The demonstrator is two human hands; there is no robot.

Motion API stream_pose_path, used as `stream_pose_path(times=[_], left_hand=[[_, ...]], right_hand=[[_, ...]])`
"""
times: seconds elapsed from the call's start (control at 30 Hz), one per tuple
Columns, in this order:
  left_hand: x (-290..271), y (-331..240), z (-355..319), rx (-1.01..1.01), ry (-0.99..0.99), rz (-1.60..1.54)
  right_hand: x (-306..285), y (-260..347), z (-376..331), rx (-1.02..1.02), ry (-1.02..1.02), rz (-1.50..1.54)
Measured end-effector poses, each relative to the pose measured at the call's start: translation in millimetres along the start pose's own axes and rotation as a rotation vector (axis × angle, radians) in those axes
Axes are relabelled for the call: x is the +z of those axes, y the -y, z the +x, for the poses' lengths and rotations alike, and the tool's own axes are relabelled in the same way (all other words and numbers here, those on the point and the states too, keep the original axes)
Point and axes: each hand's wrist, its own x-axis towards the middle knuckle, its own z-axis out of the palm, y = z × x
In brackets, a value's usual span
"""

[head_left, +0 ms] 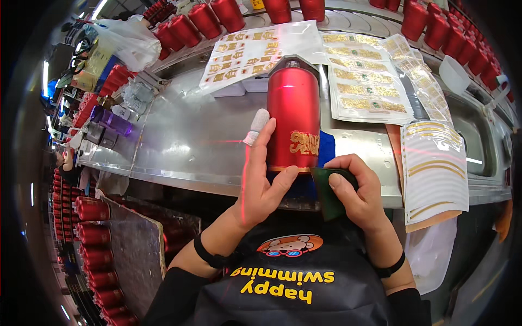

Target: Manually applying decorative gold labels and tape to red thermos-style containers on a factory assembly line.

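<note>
Left hand (260, 182) steadying red bottle (293, 117), right hand (356, 190) at bench edge

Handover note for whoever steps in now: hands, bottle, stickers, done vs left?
Left hand: holds the red bottle lying on the metal bench, one fingertip taped.
Right hand: grips a dark green pad at the bottle's near end.
Done: a gold decal sits on the bottle.
Left: cannot tell if it is fully pressed down. Gold sticker sheets lie beyond, more red bottles at left.
</note>
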Motion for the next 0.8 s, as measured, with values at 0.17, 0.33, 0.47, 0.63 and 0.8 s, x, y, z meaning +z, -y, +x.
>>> stream_pose_path(times=[0.17, 0.33, 0.47, 0.63, 0.8], left_hand=[[7.3, -2.9, 1.0, -0.042, -0.042, -0.072], [3.6, 0.9, 2.3, -0.027, -0.025, -0.211], [7.9, -4.9, 2.1, -0.017, -0.047, -0.015], [9.0, -6.0, 2.5, -0.098, -0.077, -0.132], [-3.7, 2.3, 0.7, -0.073, 0.057, -0.079]], right_hand=[[2.2, 2.1, 0.4, -0.007, 0.008, 0.001], [0.8, 0.0, 0.5, -0.035, 0.014, -0.038], [3.3, 1.4, 0.9, -0.028, 0.003, -0.017], [2.0, 1.3, 1.1, -0.045, 0.006, -0.033], [1.9, 1.6, 1.2, -0.016, 0.055, -0.042]])
